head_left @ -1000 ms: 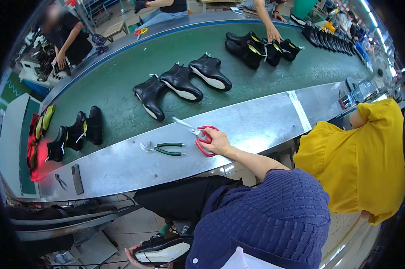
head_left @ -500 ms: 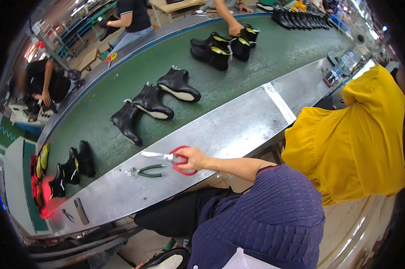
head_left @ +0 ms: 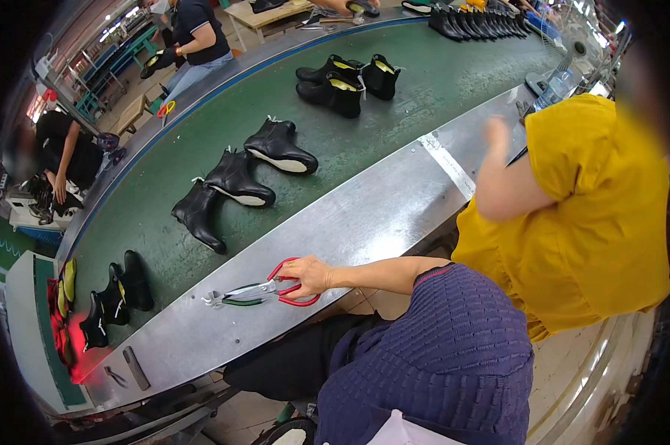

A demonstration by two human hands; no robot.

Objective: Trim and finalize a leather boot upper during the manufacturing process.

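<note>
Right hand [head_left: 310,276]: fingers curled around red-handled scissors [head_left: 271,288], blades toward nine o'clock.
Scissors: now moved over green-handled pliers [head_left: 240,302], partly covering them; contact, I cannot tell.
Left hand: not in view; its hold I cannot tell.
Black boots [head_left: 238,178]: three, toward eleven o'clock.
</note>
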